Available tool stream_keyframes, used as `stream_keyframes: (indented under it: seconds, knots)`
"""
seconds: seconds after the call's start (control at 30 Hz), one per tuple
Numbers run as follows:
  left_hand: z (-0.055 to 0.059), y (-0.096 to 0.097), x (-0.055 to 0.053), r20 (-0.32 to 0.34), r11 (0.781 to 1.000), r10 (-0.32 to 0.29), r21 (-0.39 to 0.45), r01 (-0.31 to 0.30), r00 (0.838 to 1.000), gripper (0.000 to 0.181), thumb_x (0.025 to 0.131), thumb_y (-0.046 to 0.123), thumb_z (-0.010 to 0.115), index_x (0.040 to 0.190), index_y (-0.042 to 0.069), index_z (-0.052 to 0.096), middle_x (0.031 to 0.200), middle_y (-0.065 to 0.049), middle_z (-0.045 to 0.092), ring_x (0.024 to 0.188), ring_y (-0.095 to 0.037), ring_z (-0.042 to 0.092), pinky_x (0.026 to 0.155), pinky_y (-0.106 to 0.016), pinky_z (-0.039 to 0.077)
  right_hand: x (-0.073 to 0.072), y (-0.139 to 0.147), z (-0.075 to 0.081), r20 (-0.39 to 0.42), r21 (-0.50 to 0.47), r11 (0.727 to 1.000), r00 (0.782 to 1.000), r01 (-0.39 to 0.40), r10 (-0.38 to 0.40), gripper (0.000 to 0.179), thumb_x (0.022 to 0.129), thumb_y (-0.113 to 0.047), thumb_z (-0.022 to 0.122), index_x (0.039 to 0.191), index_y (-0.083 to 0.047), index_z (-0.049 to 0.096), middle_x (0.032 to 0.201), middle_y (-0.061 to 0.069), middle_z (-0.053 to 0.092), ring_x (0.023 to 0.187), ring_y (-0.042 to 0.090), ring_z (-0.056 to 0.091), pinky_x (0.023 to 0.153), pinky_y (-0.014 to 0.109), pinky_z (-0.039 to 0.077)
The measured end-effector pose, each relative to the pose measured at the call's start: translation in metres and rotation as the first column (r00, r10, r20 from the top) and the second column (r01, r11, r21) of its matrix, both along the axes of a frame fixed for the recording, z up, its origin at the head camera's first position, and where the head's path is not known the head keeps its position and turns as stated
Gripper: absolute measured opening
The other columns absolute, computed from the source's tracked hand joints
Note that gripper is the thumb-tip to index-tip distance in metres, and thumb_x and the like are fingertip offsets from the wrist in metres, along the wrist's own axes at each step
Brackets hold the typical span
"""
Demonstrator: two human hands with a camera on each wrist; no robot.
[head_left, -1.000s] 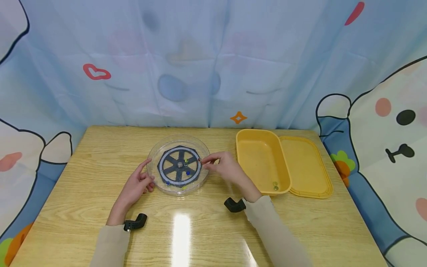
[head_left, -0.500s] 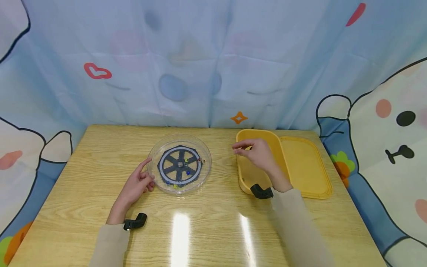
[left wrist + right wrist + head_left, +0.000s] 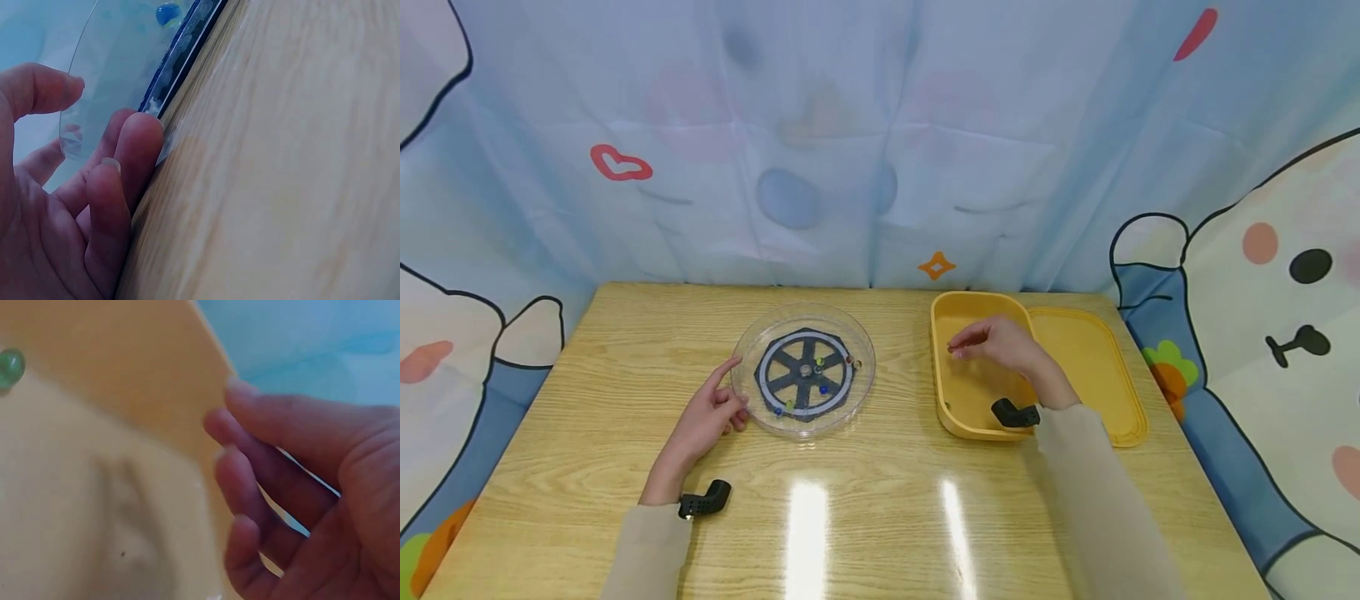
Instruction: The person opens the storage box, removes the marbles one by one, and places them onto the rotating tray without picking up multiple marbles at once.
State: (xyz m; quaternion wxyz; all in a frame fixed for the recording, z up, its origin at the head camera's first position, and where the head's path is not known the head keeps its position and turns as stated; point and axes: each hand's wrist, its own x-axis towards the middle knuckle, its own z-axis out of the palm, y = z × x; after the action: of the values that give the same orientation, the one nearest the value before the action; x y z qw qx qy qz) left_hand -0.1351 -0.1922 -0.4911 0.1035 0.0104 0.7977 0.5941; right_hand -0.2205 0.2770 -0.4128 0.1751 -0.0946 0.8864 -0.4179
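Note:
A clear round dish (image 3: 747, 337) sits on the table with a dark spoked wheel (image 3: 782, 379) inside. Small glass marbles lie in it, including a blue marble (image 3: 823, 389), a yellow marble (image 3: 789, 406) and a reddish-brown marble (image 3: 849, 359). My left hand (image 3: 706, 421) rests against the dish's left side, index finger and thumb at its wall, other fingers bent. Inside the yellow box (image 3: 942, 379) hovers my right hand (image 3: 1003, 346), fingers loosely bent; nothing shows between the fingertips in the right wrist view. A green marble (image 3: 10, 367) lies on the box floor there.
A flat yellow lid (image 3: 1082, 375) lies right of the box, partly under its edge. Behind the wooden table (image 3: 880, 517) hangs a printed blue curtain (image 3: 850, 125). Each wrist wears a black camera (image 3: 1015, 413).
My right hand has left the dish's right rim and moved right, into the yellow box. The yellow marble has shifted left and up within the dish. My left hand stays put.

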Motion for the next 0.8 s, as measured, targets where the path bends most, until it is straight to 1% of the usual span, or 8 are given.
stream_keyframes:
  seconds: [0.07, 0.13, 0.23, 0.3, 0.37, 0.5, 0.6, 0.8]
  knots:
    - [0.0, 0.0, -0.001, 0.002, 1.0, 0.002, -0.001, -0.002, 1.0, 0.064, 0.1, 0.009, 0.054, 0.157, 0.019, 0.028, 0.081, -0.014, 0.066, 0.068, -0.024, 0.065, 0.059, -0.027, 0.05, -0.004, 0.002, -0.006, 0.06, -0.008, 0.999, 0.997, -0.047, 0.047, 0.02, 0.088, -0.01, 0.076, 0.107, -0.001, 0.076, 0.103, 0.01, 0.074, 0.097, 0.023, 0.068, 0.09, 0.037, 0.052]
    - [-0.001, 0.0, -0.001, 0.004, 1.0, 0.005, -0.003, -0.005, 1.0, 0.064, 0.1, 0.009, 0.054, 0.157, 0.02, 0.028, 0.08, -0.013, 0.066, 0.068, -0.023, 0.065, 0.059, -0.027, 0.05, -0.008, 0.004, -0.012, 0.115, -0.013, 0.993, 0.986, -0.119, 0.119, 0.021, 0.086, -0.01, 0.078, 0.106, -0.002, 0.077, 0.102, 0.009, 0.075, 0.096, 0.021, 0.069, 0.088, 0.033, 0.052]
    - [-0.001, 0.0, -0.002, 0.004, 1.0, 0.008, -0.002, -0.008, 1.0, 0.063, 0.1, 0.009, 0.054, 0.157, 0.02, 0.028, 0.079, -0.012, 0.066, 0.067, -0.023, 0.065, 0.058, -0.027, 0.05, -0.013, 0.004, -0.02, 0.194, -0.038, 0.97, 0.951, -0.238, 0.241, 0.021, 0.085, -0.007, 0.078, 0.104, 0.0, 0.076, 0.1, 0.01, 0.075, 0.093, 0.02, 0.069, 0.085, 0.029, 0.053]
    - [-0.002, 0.0, -0.002, 0.004, 1.0, 0.009, 0.001, -0.009, 1.0, 0.064, 0.099, 0.009, 0.054, 0.157, 0.02, 0.029, 0.079, -0.012, 0.066, 0.067, -0.023, 0.065, 0.058, -0.027, 0.049, -0.013, 0.004, -0.023, 0.23, -0.043, 0.952, 0.924, -0.303, 0.305, 0.021, 0.083, -0.007, 0.079, 0.103, 0.0, 0.076, 0.098, 0.008, 0.075, 0.09, 0.018, 0.068, 0.082, 0.027, 0.053]
    - [-0.003, 0.0, -0.002, 0.007, 1.0, 0.007, 0.005, -0.007, 1.0, 0.064, 0.099, 0.009, 0.054, 0.157, 0.02, 0.028, 0.079, -0.012, 0.066, 0.067, -0.023, 0.064, 0.058, -0.027, 0.049, -0.014, 0.001, -0.026, 0.252, -0.038, 0.938, 0.905, -0.346, 0.344, 0.02, 0.082, -0.006, 0.081, 0.1, -0.001, 0.077, 0.094, 0.007, 0.075, 0.084, 0.016, 0.066, 0.077, 0.026, 0.052]
    - [-0.004, -0.001, -0.001, 0.006, 1.0, 0.005, 0.008, -0.005, 1.0, 0.064, 0.099, 0.008, 0.054, 0.157, 0.02, 0.028, 0.079, -0.012, 0.065, 0.067, -0.023, 0.064, 0.058, -0.026, 0.049, -0.013, -0.003, -0.032, 0.267, -0.001, 0.912, 0.879, -0.409, 0.395, 0.017, 0.078, -0.007, 0.083, 0.093, -0.001, 0.077, 0.084, 0.003, 0.073, 0.072, 0.012, 0.059, 0.067, 0.024, 0.048]
    - [-0.005, -0.001, -0.001, 0.001, 1.0, 0.002, 0.011, -0.002, 1.0, 0.064, 0.099, 0.008, 0.054, 0.157, 0.019, 0.028, 0.079, -0.013, 0.065, 0.067, -0.024, 0.065, 0.058, -0.026, 0.049, -0.011, -0.007, -0.034, 0.274, 0.03, 0.897, 0.866, -0.441, 0.417, 0.014, 0.076, -0.006, 0.084, 0.087, -0.002, 0.076, 0.078, 0.0, 0.069, 0.068, 0.012, 0.054, 0.063, 0.024, 0.044]
    - [-0.005, -0.001, -0.002, 0.003, 1.0, 0.004, 0.011, -0.004, 1.0, 0.064, 0.099, 0.007, 0.053, 0.157, 0.02, 0.029, 0.079, -0.013, 0.065, 0.067, -0.024, 0.065, 0.058, -0.026, 0.048, -0.008, -0.017, -0.033, 0.26, 0.077, 0.884, 0.865, -0.462, 0.429, 0.014, 0.073, -0.003, 0.085, 0.076, -0.004, 0.071, 0.07, -0.004, 0.062, 0.064, 0.011, 0.05, 0.06, 0.025, 0.041]
